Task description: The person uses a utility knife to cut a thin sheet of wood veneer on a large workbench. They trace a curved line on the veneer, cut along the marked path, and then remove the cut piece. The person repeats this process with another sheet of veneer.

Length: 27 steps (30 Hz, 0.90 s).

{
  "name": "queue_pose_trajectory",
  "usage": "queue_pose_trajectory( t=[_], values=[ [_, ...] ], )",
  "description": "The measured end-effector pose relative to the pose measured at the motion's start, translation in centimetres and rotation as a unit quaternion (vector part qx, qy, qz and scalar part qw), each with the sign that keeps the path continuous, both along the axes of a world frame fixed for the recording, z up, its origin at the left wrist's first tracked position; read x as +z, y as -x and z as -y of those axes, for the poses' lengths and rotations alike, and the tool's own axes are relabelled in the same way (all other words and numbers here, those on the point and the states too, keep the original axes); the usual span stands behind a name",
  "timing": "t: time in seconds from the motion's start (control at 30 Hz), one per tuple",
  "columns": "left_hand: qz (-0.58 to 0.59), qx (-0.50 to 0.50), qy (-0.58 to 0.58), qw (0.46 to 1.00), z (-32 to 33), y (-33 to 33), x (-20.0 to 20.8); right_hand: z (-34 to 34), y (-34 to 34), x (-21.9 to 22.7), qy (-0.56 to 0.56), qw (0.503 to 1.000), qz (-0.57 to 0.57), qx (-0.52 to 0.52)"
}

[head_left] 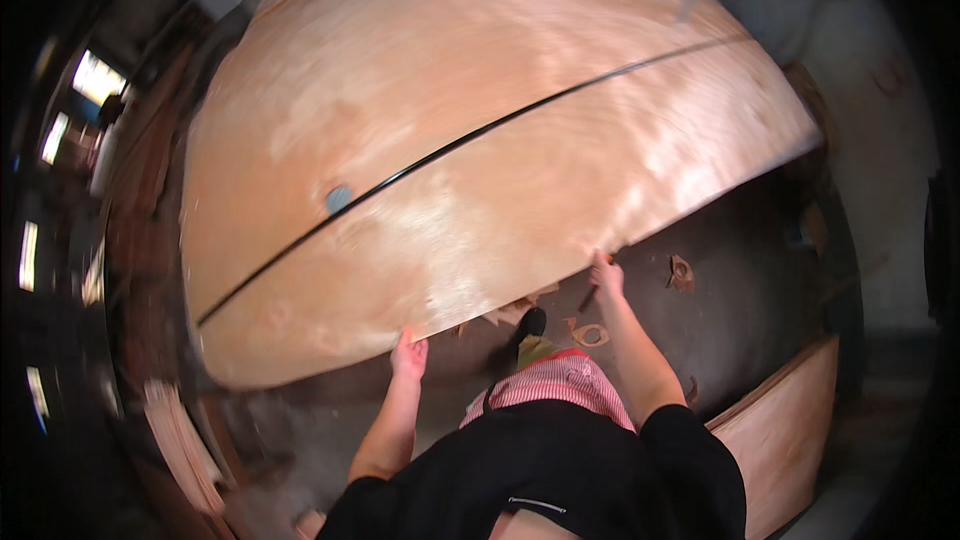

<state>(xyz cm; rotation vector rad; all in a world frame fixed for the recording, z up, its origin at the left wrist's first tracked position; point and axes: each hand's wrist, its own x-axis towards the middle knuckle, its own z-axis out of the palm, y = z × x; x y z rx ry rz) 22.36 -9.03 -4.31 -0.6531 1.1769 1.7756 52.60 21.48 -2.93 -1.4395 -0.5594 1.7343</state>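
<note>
A large, pale, thin wood sheet (480,210) spreads out in front of me, slightly blurred by motion. My left hand (408,352) grips its near edge, thumb on top. Farther right along the same edge, my right hand (606,276) is closed on the sheet too. A slim dark tool-like piece (588,298) sticks out below the right hand; its kind is unclear. Running lengthwise over the wood is a long thin dark strip (480,132). A round grey-blue disc (340,199) sits beside the strip, towards the left end.
Torn wood scraps (588,335) lie on the dark floor (650,310) near my shoe (532,322). At the lower right stands a stack of wood sheets (785,430). More thin boards (183,445) are at the lower left. Bright windows (97,77) show at the far left.
</note>
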Motion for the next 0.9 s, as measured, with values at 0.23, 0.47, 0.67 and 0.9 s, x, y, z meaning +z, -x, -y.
queue_pose_trajectory(
  t=[0.23,0.47,0.67,0.9],
  values=[
    [0.019,-0.088,-0.009,0.996,7.0,-4.2,-1.5,8.5,-5.3,-1.1,0.001,0.994,0.106,0.033],
    [-0.021,-0.259,0.042,0.965,17.8,-7.2,-0.4,16.7,-5.4,-2.7,0.096,0.979,0.055,0.173],
    [0.036,-0.176,0.07,0.981,28.5,-6.7,-4.0,20.9,6.9,0.7,-0.019,0.935,0.062,0.349],
    [0.013,-0.087,0.073,0.993,30.7,-2.3,-2.6,19.3,27.3,-0.5,-0.099,0.934,0.016,0.344]
  ],
)
